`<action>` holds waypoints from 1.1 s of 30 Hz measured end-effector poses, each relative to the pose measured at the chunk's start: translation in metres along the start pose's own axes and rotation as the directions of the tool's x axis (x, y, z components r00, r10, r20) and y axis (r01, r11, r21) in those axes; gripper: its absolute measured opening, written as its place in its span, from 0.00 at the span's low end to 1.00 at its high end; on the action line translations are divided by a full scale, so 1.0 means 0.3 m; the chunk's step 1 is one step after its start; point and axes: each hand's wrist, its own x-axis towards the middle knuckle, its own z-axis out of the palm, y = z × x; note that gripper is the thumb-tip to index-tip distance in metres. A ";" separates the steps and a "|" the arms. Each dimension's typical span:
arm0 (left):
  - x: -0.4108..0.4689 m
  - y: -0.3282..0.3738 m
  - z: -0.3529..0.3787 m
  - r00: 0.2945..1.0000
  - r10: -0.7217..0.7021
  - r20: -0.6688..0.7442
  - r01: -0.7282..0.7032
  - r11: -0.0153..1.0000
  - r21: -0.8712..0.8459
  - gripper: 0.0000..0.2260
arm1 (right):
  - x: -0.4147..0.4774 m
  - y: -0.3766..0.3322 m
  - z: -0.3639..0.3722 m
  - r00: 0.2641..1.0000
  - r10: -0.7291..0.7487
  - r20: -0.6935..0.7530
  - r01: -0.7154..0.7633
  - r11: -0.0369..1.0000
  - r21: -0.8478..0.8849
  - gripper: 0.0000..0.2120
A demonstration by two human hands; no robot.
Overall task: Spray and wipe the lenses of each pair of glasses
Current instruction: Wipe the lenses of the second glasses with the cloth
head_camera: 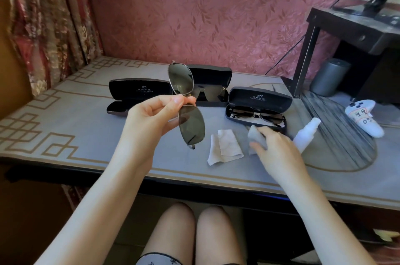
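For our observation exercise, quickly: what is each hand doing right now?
Left hand: pinches the sunglasses near the bridge, held up.
Right hand: pinches a grey cloth.

The left hand and right hand are bare, like both arms and knees. Grey clothing with tiny dark bows and a dark edge covers the thighs.

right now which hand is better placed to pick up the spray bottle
Right: the right hand is beside the spray bottle, pinching only a grey cloth; the left hand holds the sunglasses.
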 end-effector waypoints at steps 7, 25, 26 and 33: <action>0.008 -0.003 -0.020 1.000 -0.018 0.009 0.018 1.000 -0.008 0.09 | -0.017 -0.047 -0.012 0.947 -0.150 -0.285 0.165 0.986 0.030 0.21; -0.001 0.001 -0.022 1.000 -0.019 0.010 0.020 0.999 -0.042 0.09 | 0.037 -0.168 0.065 0.996 -0.018 0.089 0.016 1.000 0.026 0.09; -0.001 0.000 -0.022 1.000 -0.020 0.010 0.020 0.999 -0.043 0.09 | 0.041 -0.160 0.059 0.995 0.012 0.102 -0.028 0.986 0.166 0.08; 0.001 0.004 -0.013 1.000 -0.022 0.018 0.023 0.998 -0.051 0.09 | 0.054 -0.160 0.036 0.985 0.040 0.169 -0.098 0.932 0.350 0.09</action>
